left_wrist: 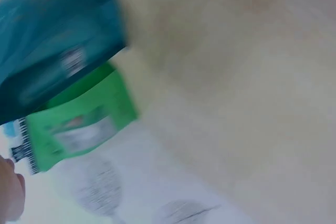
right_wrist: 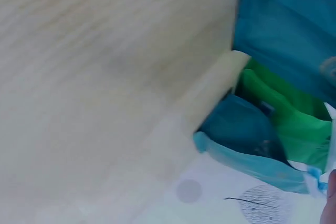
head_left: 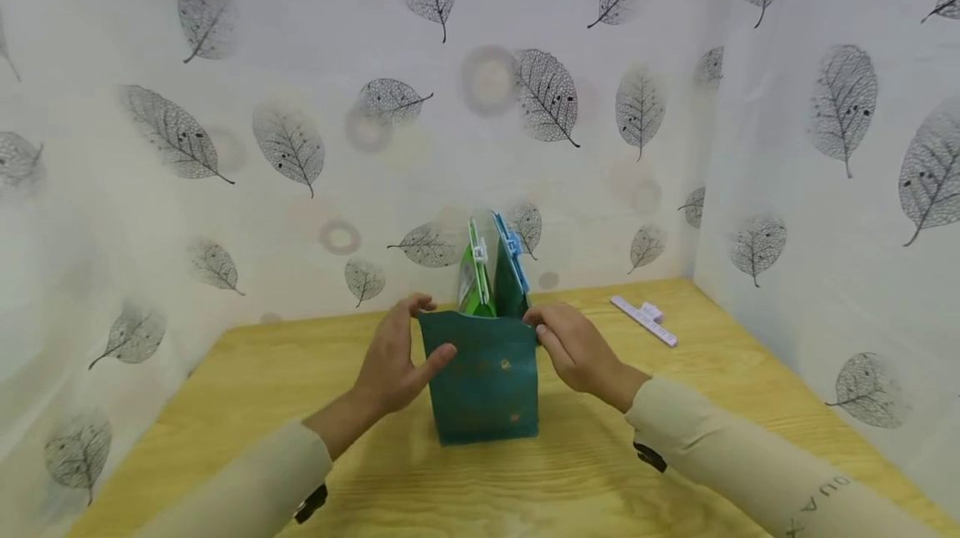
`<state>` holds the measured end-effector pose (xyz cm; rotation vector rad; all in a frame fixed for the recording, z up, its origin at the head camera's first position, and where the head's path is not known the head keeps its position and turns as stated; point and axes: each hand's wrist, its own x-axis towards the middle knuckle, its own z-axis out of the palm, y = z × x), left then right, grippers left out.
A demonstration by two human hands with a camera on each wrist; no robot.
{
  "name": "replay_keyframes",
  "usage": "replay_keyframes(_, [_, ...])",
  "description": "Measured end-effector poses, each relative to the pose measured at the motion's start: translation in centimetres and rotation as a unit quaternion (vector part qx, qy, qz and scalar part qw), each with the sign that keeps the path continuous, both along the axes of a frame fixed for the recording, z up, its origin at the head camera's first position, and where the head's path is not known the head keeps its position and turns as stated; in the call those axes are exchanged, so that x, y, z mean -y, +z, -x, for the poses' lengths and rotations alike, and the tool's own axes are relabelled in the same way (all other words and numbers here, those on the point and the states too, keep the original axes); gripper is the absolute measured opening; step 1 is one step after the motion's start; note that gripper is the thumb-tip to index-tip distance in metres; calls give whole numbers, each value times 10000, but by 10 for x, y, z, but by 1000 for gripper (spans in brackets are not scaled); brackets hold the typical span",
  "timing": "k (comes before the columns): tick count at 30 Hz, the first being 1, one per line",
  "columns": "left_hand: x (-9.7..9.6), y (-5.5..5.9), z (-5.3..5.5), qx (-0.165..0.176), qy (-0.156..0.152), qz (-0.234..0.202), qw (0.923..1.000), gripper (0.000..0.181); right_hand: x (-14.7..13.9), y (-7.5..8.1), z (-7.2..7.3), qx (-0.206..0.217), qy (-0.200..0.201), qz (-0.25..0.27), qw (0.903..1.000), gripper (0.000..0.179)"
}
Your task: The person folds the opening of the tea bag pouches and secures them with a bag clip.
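An upright teal packet stands on the wooden table between the two hands. My left hand is at its upper left corner, thumb extended over the front face and fingers spread at the top edge. At the upper right corner, my right hand pinches the packet's edge with bent fingers. Right behind stand a green packet with a whitish clip and a second teal packet with a blue clip near its top. In the left wrist view, a fingertip shows beside the green packet.
A lilac bag clip lies on the table at the back right. White sheeting printed with grey leaves surrounds the table at the back and sides.
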<state>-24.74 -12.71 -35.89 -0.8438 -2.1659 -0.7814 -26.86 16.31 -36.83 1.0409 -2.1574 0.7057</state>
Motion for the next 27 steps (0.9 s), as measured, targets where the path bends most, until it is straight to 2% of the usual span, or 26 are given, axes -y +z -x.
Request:
replay_keyframes(3, [-5,23,3,-477,-155,182,9986,74,2,5,-3,-202,234,-35,9995,23])
replay_keyframes(6, [-13,45,3,-1025,-317,816,9909,66,4,8,-6,-687,327,-187,9969,25])
replay_keyframes(8, [-21,61,2,-1343,-412,1468,9791,58,6,10,-6,-992,348,-231,9942,30])
replay_keyframes(11, [-35,83,-2,-1458,-519,2553,9544,43,10,12,-5,-1256,365,-254,9911,33])
replay_keyframes(14, [-50,101,-6,-1098,-538,3521,9280,27,12,12,-5,-1366,402,-262,9895,32])
replay_keyframes(18, [-66,116,-6,-464,-459,4293,9008,19,13,14,-4,-1432,388,-302,9885,32])
replay_keyframes(20, [-72,121,-5,-246,-423,4465,8934,16,14,15,-4,-1482,366,-306,9878,32])
replay_keyframes(23, [-77,124,-2,-23,-424,4597,8870,14,15,16,-4,-1523,328,-299,9873,33])
replay_keyframes(27, [-80,123,1,255,-632,4618,8844,8,17,14,-4,-1580,360,-239,9865,32])
